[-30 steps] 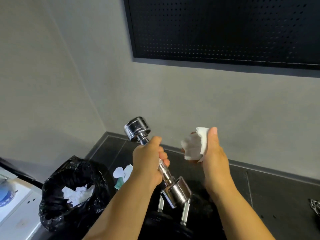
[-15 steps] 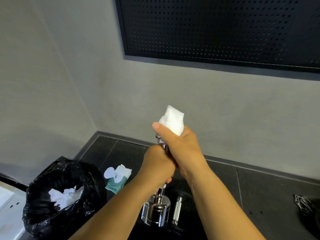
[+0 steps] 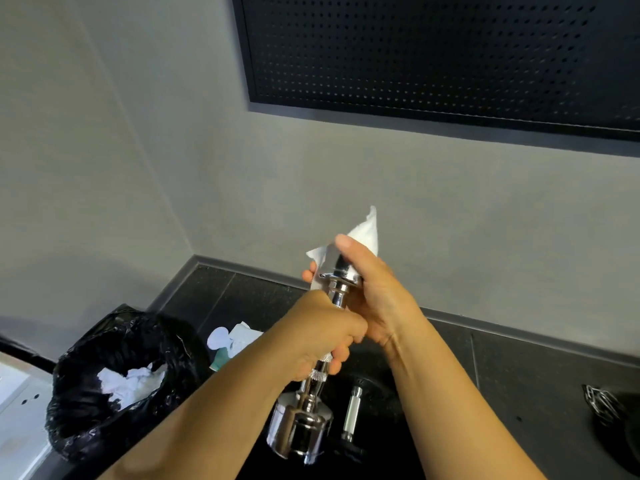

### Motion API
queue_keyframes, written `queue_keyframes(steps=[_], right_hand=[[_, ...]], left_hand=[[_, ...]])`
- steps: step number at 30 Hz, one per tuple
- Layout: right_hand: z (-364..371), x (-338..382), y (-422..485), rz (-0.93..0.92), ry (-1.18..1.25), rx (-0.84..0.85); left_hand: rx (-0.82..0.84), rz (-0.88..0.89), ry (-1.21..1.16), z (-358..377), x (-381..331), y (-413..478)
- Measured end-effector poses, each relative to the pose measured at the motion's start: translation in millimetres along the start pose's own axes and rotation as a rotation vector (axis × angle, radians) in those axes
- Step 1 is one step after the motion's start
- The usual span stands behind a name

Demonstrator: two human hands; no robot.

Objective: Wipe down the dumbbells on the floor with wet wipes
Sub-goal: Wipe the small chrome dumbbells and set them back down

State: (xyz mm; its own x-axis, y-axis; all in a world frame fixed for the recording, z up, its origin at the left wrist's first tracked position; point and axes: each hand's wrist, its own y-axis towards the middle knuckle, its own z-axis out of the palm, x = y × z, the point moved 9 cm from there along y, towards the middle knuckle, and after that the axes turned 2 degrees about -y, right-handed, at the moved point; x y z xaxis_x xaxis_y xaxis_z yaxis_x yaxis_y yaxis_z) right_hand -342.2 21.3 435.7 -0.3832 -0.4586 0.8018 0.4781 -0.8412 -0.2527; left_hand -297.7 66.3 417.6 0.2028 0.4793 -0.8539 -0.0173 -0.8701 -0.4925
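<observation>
The left hand (image 3: 322, 341) is gripping the dumbbell (image 3: 300, 429) by its handle, holding it upright above the floor (image 3: 519, 368). The right hand (image 3: 379, 296) is cupping a wet wipe (image 3: 364, 233) round the top end, seemingly rubbing it. The next move is calling for sliding the wipe down toward the lower end.

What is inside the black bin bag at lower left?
A heap of crumpled white wipes shows through the open mouth of the black bin bag. Anything beneath them is covered by the wipes and the bag's dark folds, so its bottom cannot be seen.
</observation>
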Motion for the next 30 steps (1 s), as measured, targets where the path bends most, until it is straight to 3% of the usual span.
queue_keyframes(steps=[4, 6, 8, 10, 12, 18, 23, 28, 30], right_hand=[[-19.0, 4.5, -5.2, -0.129, -0.355, -0.429], [-16.1, 7.5, -12.0, -0.182, -0.552, -0.491], [-11.5, 4.7, -17.4, -0.17, -0.612, -0.399], [-0.9, 1.4, -23.4, -0.112, -0.45, -0.17], [-1.4, 2.9, -27.5, -0.063, -0.255, -0.05], [-15.6, -6.5, -12.2, -0.045, -0.07, -0.196], [-12.0, -11.6, -2.4, -0.032, 0.011, -0.124], [-17.9, -11.8, -1.6, -0.061, 0.089, -0.171], [-15.8, -10.8, -3.7, -0.048, 0.126, -0.134]], left_hand=[[-0.286, 0.109, 0.304, -18.5, -4.7, 5.7], [-0.339, 0.217, 0.364, -22.1, -11.6, 5.9], [-0.343, 0.301, 0.287, -23.8, -19.2, 5.2], [-0.327, 0.265, 0.23, -24.9, -14.4, 9.0], [-0.32, 0.163, 0.17, -28.8, -4.6, 10.2], [-0.225, 0.117, 0.133, -20.5, 6.6, 9.7], [-0.021, 0.092, 0.118, -8.4, 5.0, 10.2], [0.076, 0.122, 0.147, -1.2, 0.6, 5.1], [0.197, 0.106, 0.121, 1.9, -3.1, -1.3]])
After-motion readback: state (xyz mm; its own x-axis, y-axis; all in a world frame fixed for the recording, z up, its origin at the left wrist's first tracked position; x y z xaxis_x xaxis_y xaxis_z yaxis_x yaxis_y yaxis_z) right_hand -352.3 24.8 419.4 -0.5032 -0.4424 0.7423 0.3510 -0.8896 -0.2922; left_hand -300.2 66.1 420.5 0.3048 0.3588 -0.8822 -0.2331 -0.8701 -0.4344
